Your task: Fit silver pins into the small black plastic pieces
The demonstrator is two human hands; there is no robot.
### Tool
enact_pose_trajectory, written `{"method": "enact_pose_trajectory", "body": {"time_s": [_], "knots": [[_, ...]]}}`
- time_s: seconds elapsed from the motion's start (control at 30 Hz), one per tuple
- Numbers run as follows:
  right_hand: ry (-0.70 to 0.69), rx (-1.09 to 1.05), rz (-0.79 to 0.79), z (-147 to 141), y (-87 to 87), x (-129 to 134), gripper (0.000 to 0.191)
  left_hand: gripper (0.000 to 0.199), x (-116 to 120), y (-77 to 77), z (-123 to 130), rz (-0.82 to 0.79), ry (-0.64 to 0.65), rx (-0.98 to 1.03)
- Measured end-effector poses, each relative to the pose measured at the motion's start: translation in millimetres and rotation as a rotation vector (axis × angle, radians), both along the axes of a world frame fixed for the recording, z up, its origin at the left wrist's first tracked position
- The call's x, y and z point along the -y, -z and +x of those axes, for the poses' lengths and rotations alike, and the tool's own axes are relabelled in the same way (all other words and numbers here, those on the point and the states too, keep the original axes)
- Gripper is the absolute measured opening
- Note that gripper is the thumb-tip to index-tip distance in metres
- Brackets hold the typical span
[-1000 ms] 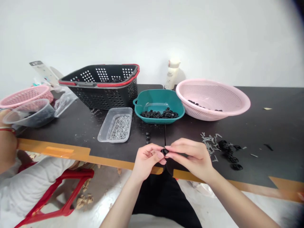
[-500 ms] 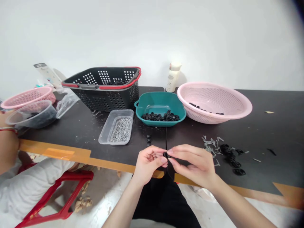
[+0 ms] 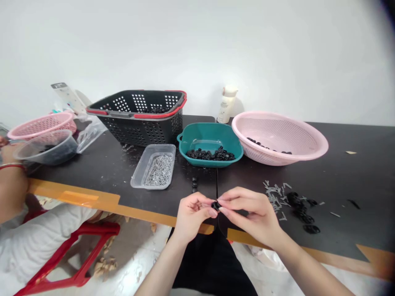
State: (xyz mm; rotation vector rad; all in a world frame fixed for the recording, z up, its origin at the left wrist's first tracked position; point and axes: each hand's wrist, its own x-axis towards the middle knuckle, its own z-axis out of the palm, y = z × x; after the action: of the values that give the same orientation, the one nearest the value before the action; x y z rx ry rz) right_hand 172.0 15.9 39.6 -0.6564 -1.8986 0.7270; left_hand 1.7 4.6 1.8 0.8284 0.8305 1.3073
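Head view: at far left a co-worker's hand (image 3: pixel 11 153) is showing beside a clear round plastic tub (image 3: pixel 65 150), with a pink plastic lattice basket (image 3: pixel 55 119) sitting behind it. Next, a black perforated plastic basket with red-trimmed handles (image 3: pixel 145 133) is standing on the dark bench (image 3: pixel 243 176). Before it, a clear rectangular plastic tray (image 3: pixel 139 169) is holding silver metal pins (image 3: pixel 159 170). A short row of black pieces (image 3: pixel 194 185) is lying just beyond the left hand (image 3: pixel 193 216), whose fingers are pinching a small black rounded piece (image 3: pixel 215 206) above the bench's front edge. Behind, a teal plastic basin (image 3: pixel 210 163) is holding more black pieces. The right hand's (image 3: pixel 257 213) fingers are gripping the rounded piece's other side. Farther right, a pale pink plastic colander (image 3: pixel 265 155) is standing behind loose pins (image 3: pixel 274 195) and a cluster of black discs (image 3: pixel 299 207).
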Motion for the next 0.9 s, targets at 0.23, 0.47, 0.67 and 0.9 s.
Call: {"method": "enact_pose_trajectory", "body": {"time_s": [0.23,0.47,0.67,0.9], "knots": [[-0.109,-0.234,-0.552,-4,3.5,-5,0.004,0.025,2,-0.6,2,0.126,-0.078,-0.074],[-0.348,-0.337,-1.342,5,7.0,-13,0.025,0.017,2,2.0,1,0.462,-0.196,-0.395],[-0.400,-0.371,-1.315,4,4.7,-10,0.021,0.020,5,2.2,1,0.588,-0.303,-0.531],[-0.356,-0.414,-1.287,-1,11.7,-8,0.025,0.020,5,0.1,1,0.678,-0.272,-0.561]]}}
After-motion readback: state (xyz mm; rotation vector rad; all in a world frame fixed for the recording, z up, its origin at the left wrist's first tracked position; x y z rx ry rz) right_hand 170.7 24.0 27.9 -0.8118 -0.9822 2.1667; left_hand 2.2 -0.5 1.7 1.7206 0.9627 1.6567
